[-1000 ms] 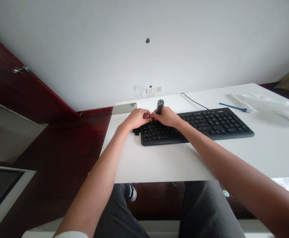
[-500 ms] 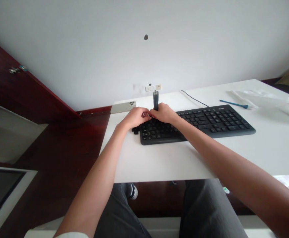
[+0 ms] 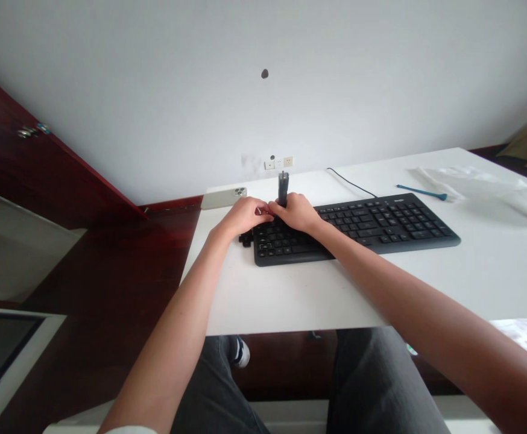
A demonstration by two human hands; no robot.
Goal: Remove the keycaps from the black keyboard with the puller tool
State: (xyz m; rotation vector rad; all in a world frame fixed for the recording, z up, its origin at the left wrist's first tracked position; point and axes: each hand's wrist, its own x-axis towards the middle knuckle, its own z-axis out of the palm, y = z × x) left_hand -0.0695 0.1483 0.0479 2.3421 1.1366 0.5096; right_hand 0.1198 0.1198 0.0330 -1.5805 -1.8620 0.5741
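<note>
Black-handled tool (image 3: 283,188) is held upright in the curled right hand (image 3: 298,212), above the left part of the keyboard (image 3: 358,228). Beside that grip, the left hand (image 3: 248,216) is bent with fingertips nearly closed; whether anything is pinched there cannot be told. Small black pieces (image 3: 246,239) lie just below the left hand, beside the keyboard.

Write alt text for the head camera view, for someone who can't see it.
Two bare hands, left and right, work over a black keyboard on a white table; the right grips an upright dark tool.
</note>
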